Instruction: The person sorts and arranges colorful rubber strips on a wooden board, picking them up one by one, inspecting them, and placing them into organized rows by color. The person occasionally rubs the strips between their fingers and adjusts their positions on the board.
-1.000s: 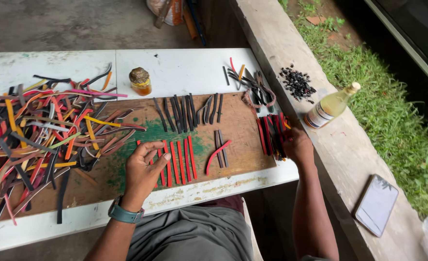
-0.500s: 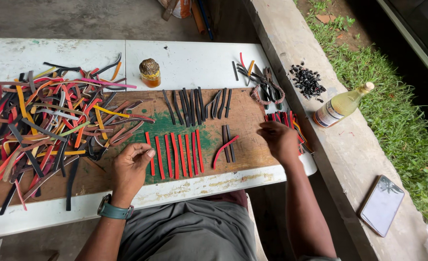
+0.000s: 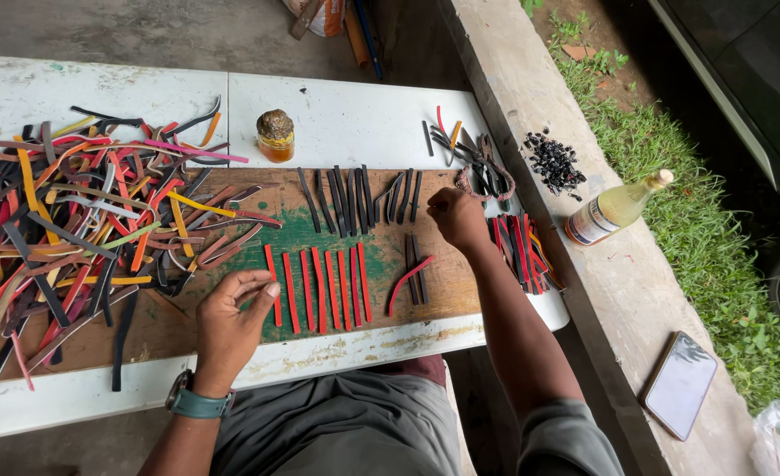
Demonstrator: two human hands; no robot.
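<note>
Hands over worn wooden board [image 3: 187,326]: left hand [image 3: 231,322] half-curled, empty, fingertips touching row of flat red leather strips [image 3: 319,286] near the front edge. Right hand [image 3: 456,216] fisted beside black strips [image 3: 354,198]; contents untellable. Best kept parallel, evenly spaced.

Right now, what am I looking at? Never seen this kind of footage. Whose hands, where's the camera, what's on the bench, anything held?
There is no machine here. A seated person works with bare hands, and the single camera sits on their head, looking down.

The left hand rests by a row of red strips laid side by side on a wooden board; whether it pinches anything, I cannot tell. The right hand is a closed fist near a row of black strips, its contents hidden.

A loose heap of mixed strips lies to the left, and a small jar stands behind. On the ledge to the right are a bottle and a phone.
</note>
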